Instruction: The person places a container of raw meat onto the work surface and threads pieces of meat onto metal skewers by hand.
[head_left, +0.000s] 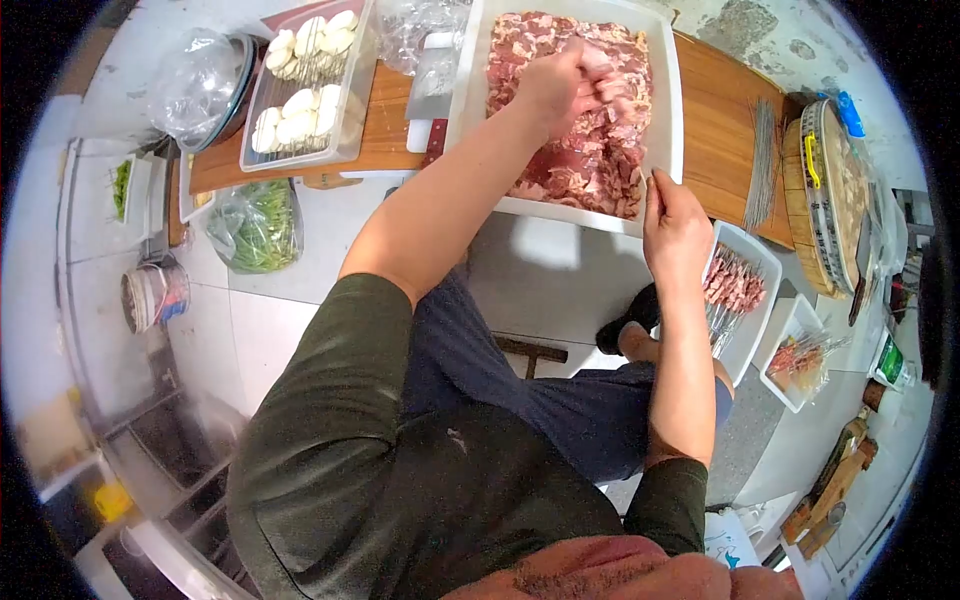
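My left hand [555,92] reaches into a white tub [460,130] filled with sliced raw meat [590,165]. Its fingers are curled around some of the meat and partly blurred, so the exact piece is unclear. My right hand [677,228] is closed in a fist by the tub's near right corner. Something thin seems to sit at its thumb and forefinger, too small to make out. Below and right of that hand is a white tray [765,330] of meat skewers [735,280]. Loose metal skewers [760,165] lie in a bundle on the wooden table [712,120].
A clear box [355,100] of skewered white slices stands left of the tub, beside a cleaver [433,95]. A round chopping block [835,190] is at the right. Another small tray [795,395] and a bag of greens [255,225] sit lower down.
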